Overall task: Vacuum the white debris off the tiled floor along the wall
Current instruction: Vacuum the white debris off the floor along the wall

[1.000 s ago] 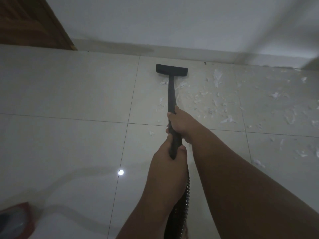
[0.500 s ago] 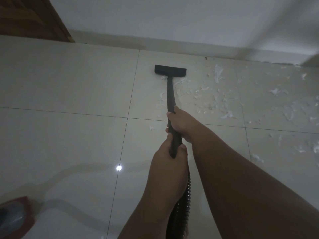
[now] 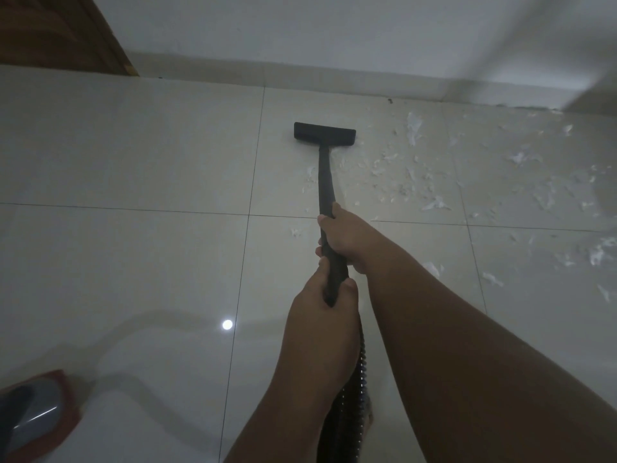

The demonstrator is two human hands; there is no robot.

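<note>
nozzle [image 3: 324, 134]: drawn back from wall [image 3: 334, 38] | scraps by its head: gone | hands: grip unchanged

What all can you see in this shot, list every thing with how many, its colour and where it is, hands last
vacuum wand: one, black, centre, head flat on the floor short of the wall
ribbed hose: one, black, bottom centre
white debris: many scraps, right of the wand
tiled floor: pale glossy tiles
wall: white, top
wooden door: one, brown, top left
vacuum body: one, red and grey, bottom left
right hand: gripping the wand, forward
left hand: gripping the wand's end
</note>
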